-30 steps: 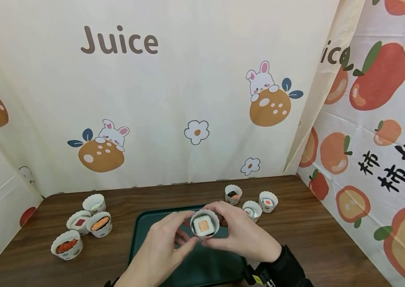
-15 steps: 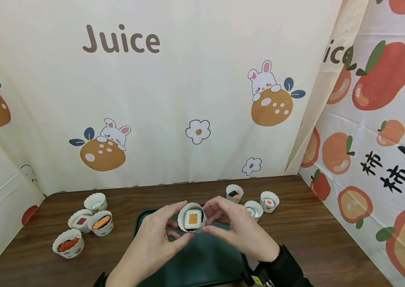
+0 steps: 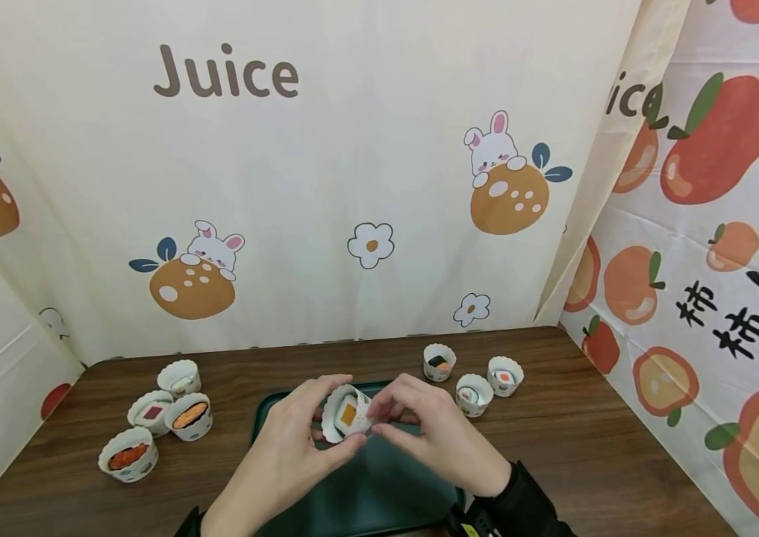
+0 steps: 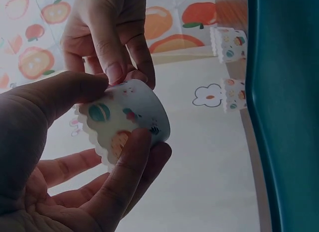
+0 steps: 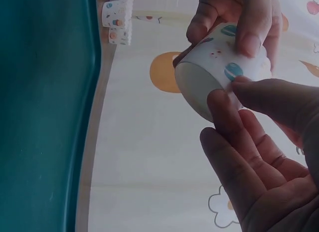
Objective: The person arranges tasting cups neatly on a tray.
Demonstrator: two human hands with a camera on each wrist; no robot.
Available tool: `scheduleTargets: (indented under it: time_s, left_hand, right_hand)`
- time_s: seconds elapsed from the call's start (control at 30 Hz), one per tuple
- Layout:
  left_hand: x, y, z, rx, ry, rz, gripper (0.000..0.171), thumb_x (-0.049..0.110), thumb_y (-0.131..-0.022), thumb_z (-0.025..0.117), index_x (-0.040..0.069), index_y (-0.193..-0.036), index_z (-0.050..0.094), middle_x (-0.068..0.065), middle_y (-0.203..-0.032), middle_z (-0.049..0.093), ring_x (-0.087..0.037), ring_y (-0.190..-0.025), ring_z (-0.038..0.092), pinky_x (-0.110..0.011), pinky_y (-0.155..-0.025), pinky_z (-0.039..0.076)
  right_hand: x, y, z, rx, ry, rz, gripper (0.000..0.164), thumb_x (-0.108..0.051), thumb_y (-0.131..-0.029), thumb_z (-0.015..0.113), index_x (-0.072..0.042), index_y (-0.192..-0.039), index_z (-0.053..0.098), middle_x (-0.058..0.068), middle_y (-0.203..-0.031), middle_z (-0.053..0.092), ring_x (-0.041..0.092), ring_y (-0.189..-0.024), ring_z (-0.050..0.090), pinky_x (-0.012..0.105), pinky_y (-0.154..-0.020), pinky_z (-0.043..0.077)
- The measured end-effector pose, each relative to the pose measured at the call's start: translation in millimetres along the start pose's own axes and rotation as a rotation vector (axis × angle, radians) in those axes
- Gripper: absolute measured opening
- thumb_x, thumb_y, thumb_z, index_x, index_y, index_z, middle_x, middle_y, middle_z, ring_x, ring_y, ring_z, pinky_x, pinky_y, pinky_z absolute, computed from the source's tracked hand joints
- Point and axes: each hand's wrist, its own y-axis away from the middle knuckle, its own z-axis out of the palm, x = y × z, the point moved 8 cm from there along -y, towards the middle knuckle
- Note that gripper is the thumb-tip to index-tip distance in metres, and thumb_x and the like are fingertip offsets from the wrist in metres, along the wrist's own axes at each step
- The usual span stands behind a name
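Note:
Above the dark green tray, a white paper baking cup with a scalloped rim is tilted to one side. Inside it sits a toy-like sushi piece with white rice and a yellow-orange square centre. My left hand grips the cup, thumb on one side and fingers on the other. From the right, my right hand pinches the cup's base end between thumb and index finger. The right wrist view shows the round base of the printed cup, with the right hand's fingertips at its edge.
On the brown wooden table, several sushi cups cluster at left, one with orange-red topping. Three more stand back right, including a cup with black-and-orange filling. A printed curtain rises behind the table.
The cup has shifted slightly left and turned from facing the head camera to lying tilted. My right hand's fingers have moved in onto its base end.

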Motion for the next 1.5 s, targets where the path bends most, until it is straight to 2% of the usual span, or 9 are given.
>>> scheduleTargets:
  time_s: [0.17,0.37,0.57,0.77,0.9,1.03,1.23,1.5]
  left_hand:
    - [-1.8,0.3,0.3,0.002,-0.042,0.01,0.059,0.027,-0.086,0.092,0.028,-0.139,0.066,0.0,-0.119,0.07,-0.007,-0.085,0.059,-0.018,-0.067,0.055]
    - [-6.3,0.5,2.5,-0.015,-0.061,0.016,0.052,0.026,-0.088,0.09,0.031,-0.133,0.067,0.0,-0.124,0.068,-0.009,-0.087,0.059,-0.019,-0.066,0.054]
    - [-13.9,0.2,5.0,-0.035,-0.059,0.005,0.046,0.024,-0.086,0.091,0.03,-0.125,0.068,-0.003,-0.122,0.067,-0.013,-0.088,0.059,-0.019,-0.066,0.054]
    - [-22.6,-0.8,4.3,-0.04,-0.1,0.058,0.046,0.018,-0.085,0.091,0.025,-0.124,0.067,-0.002,-0.113,0.066,-0.01,-0.085,0.06,-0.019,-0.065,0.053]
    - [-34.5,-4.0,-1.4,-0.034,-0.164,0.062,0.048,0.018,-0.083,0.093,0.023,-0.124,0.067,-0.002,-0.11,0.067,-0.01,-0.084,0.061,-0.02,-0.066,0.053]
    - [-50.3,-8.9,-9.1,-0.05,-0.239,0.019,0.049,0.02,-0.082,0.094,0.022,-0.123,0.068,-0.003,-0.111,0.067,-0.011,-0.085,0.06,-0.023,-0.067,0.054]
    - [-74.9,-17.5,-19.8,-0.085,-0.312,-0.04,0.047,0.017,-0.083,0.093,0.017,-0.122,0.069,-0.007,-0.109,0.068,-0.014,-0.083,0.059,-0.027,-0.066,0.052]
    - [-99.4,-27.4,-25.4,-0.142,-0.333,-0.085,0.047,0.012,-0.083,0.091,0.013,-0.124,0.068,-0.01,-0.108,0.066,-0.019,-0.084,0.059,-0.034,-0.068,0.053]
  right_hand:
    - [-1,1,4,-0.017,-0.013,-0.007,0.014,-0.016,-0.101,0.075,-0.02,-0.115,0.072,-0.004,-0.109,0.067,0.0,-0.093,0.067,0.027,-0.084,0.063]
    - [-1,0,10,-0.06,-0.005,-0.011,0.013,-0.018,-0.102,0.075,-0.02,-0.114,0.072,-0.005,-0.112,0.068,0.003,-0.098,0.067,0.022,-0.088,0.06]
    - [1,1,17,-0.137,-0.015,-0.002,0.015,-0.02,-0.102,0.075,-0.018,-0.117,0.073,-0.004,-0.111,0.072,0.006,-0.099,0.069,0.022,-0.09,0.06]
    - [5,2,19,-0.197,-0.026,0.033,0.018,-0.026,-0.103,0.074,-0.018,-0.119,0.073,-0.003,-0.111,0.076,0.002,-0.102,0.069,0.023,-0.093,0.06]
    - [5,3,13,-0.195,-0.029,0.054,0.018,-0.03,-0.104,0.072,-0.025,-0.121,0.072,-0.008,-0.114,0.074,0.0,-0.104,0.068,0.024,-0.095,0.059]
    - [5,4,9,-0.199,-0.035,0.073,0.02,-0.037,-0.106,0.068,-0.032,-0.125,0.069,-0.012,-0.116,0.073,-0.001,-0.106,0.067,0.025,-0.098,0.058]
    - [5,5,6,-0.202,-0.045,0.076,0.02,-0.036,-0.106,0.067,-0.031,-0.126,0.069,-0.011,-0.113,0.073,0.0,-0.104,0.068,0.025,-0.096,0.058]
    - [6,5,-3,-0.185,-0.039,0.078,0.017,-0.035,-0.105,0.069,-0.03,-0.122,0.072,-0.014,-0.11,0.074,-0.001,-0.1,0.068,0.025,-0.092,0.059]
